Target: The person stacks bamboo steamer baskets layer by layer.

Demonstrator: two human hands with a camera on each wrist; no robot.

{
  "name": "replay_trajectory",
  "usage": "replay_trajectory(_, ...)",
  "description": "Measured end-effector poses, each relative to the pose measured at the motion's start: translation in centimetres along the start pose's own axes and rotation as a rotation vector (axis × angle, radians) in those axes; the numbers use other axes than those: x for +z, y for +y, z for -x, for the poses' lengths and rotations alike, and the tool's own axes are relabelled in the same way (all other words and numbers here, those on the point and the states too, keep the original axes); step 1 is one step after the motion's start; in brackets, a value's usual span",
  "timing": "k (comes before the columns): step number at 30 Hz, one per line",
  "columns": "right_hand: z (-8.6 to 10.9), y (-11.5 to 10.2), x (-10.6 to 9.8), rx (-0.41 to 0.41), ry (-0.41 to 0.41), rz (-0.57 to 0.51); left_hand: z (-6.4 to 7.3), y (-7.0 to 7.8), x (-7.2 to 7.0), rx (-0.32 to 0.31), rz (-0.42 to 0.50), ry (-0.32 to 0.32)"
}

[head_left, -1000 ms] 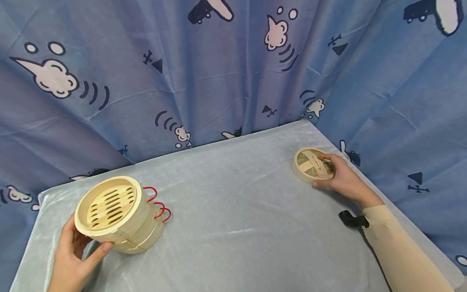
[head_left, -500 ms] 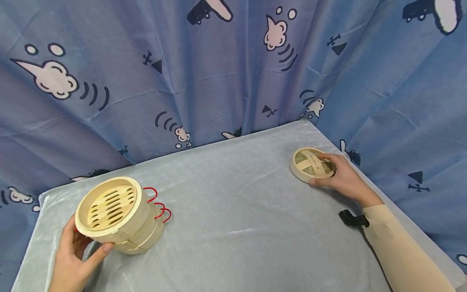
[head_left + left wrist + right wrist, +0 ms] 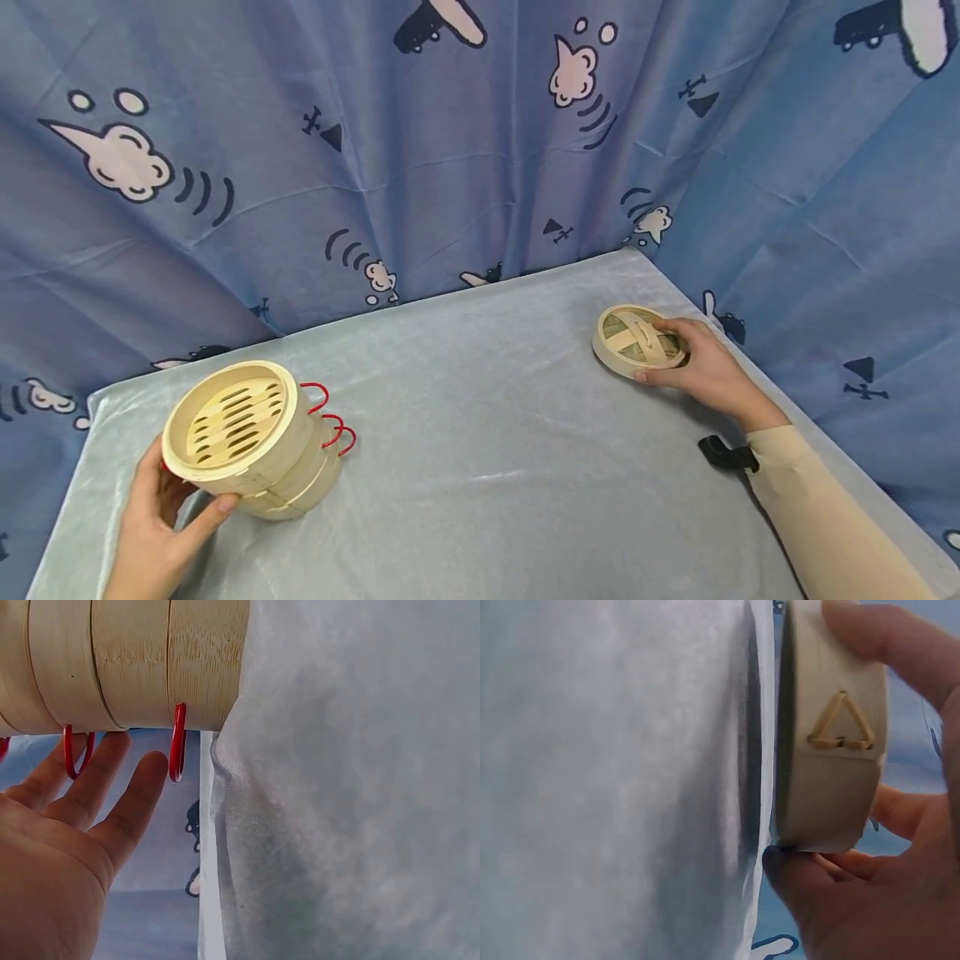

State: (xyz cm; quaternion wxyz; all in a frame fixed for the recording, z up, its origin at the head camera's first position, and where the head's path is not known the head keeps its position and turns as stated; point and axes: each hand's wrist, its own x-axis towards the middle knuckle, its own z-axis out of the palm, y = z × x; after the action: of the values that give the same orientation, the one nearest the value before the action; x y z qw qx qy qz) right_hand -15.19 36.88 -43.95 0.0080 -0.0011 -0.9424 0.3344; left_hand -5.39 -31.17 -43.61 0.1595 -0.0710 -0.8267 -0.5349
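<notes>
At the table's left stands a stack of round bamboo steamer baskets, with a slatted floor showing in the top one. Red loops stick out from its side. My left hand holds the stack's near left side, thumb in front and fingers behind; in the left wrist view its fingertips reach up to the wall beside the red loops. Far right, my right hand grips the rim of a woven bamboo steamer lid between thumb and fingers. A narrow gap shows between lid and cloth in the right wrist view.
A pale grey cloth covers the table. Blue patterned curtains hang along its back and right edges. A black strap juts from my right sleeve.
The lid has shifted slightly left with my right hand holding it. My left hand and the basket stack keep their place; the head view itself has moved a little.
</notes>
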Motion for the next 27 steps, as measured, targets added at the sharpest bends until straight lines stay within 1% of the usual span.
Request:
replay_trajectory(3, 0.2, -0.4, -0.1, -0.015, 0.015, 0.004, -0.1, 0.1, 0.1, 0.019, -0.022, -0.004)
replay_trajectory(4, 0.3, -0.6, -0.1, -0.023, 0.023, 0.004, -0.1, 0.1, 0.1, 0.021, -0.012, -0.005)
replay_trajectory(9, 0.7, -2.0, -0.3, -0.062, 0.049, 0.006, -0.2, 0.1, 0.2, 0.004, 0.015, -0.010)
replay_trajectory(13, 0.8, -3.2, -0.4, -0.092, 0.061, 0.008, -0.2, 0.1, 0.2, 0.005, -0.016, -0.017)
replay_trajectory(19, 1.0, -4.5, 0.0, -0.123, 0.059, -0.014, -0.2, 0.1, 0.1, 0.038, -0.037, -0.026)
replay_trajectory(24, 0.9, -5.5, 0.4, -0.158, 0.056, 0.010, -0.1, 0.1, 0.1, 0.060, -0.041, -0.024)
replay_trajectory(27, 0.6, -6.1, 0.3, -0.178, 0.056, 0.020, 0.1, 0.2, 0.1, 0.057, -0.045, -0.013)
